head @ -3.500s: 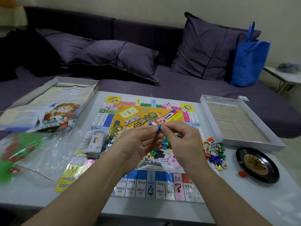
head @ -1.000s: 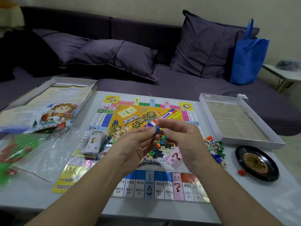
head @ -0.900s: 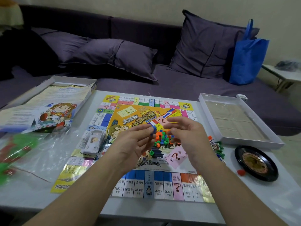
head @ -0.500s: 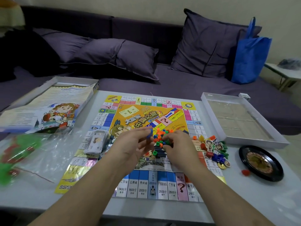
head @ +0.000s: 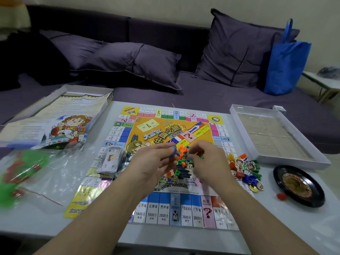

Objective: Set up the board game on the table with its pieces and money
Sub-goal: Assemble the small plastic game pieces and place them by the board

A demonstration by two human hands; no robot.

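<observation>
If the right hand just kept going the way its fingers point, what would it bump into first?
Probably the pile of small coloured pieces on the game board: the right hand has its fingers curled down-left right at it. Depth is hard to judge.

Left hand (head: 156, 161) pinches blue piece (head: 173, 151); right hand (head: 207, 159) seemingly picks at pile (head: 182, 155).

The game board (head: 161, 207) lies mid-table (head: 33, 223), with a heap of small pieces (head: 183, 156) and a money stack (head: 111, 160) on it. The box lid (head: 55, 122) lies left, the box tray (head: 276, 137) right. The roulette wheel (head: 299, 185) sits in front of the tray.
</observation>
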